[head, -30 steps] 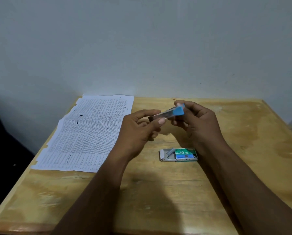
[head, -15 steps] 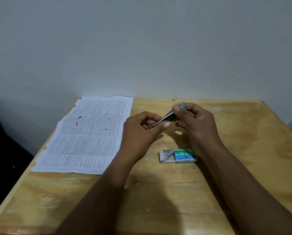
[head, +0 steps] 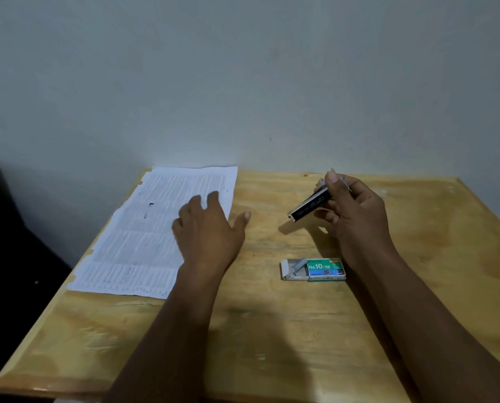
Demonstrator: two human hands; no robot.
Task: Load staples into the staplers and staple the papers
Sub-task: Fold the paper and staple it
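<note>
L hand (head: 208,228), fingers spread & empty, should pin papers (head: 156,231) at 9 o'clock flat w/ corner free for stapler (head: 309,205) gripped in R hand (head: 353,219).

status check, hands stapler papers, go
Right hand shut on stapler, held above table. Left hand open, over papers. Staple box open by right wrist. Nothing in the way.

White papers (head: 144,228) lined with black print — green-and-blue staple box (head: 325,269), black stapler (head: 308,207), yellow-tan table (head: 272,330).
</note>
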